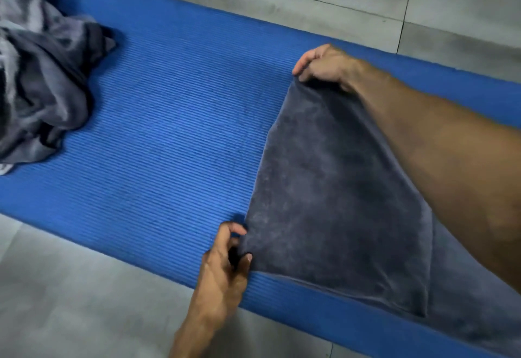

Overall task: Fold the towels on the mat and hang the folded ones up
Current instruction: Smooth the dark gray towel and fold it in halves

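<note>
Grey towel (338,202) edge pinched at both corners: left hand (225,259) near, right hand (324,64) far. Rest trails right; fold prob. carried that way.

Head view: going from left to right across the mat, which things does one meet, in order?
Crumpled pile of grey towels → bare stretch of blue mat → left hand → grey towel being folded, its far corner pinched by the right hand.
</note>
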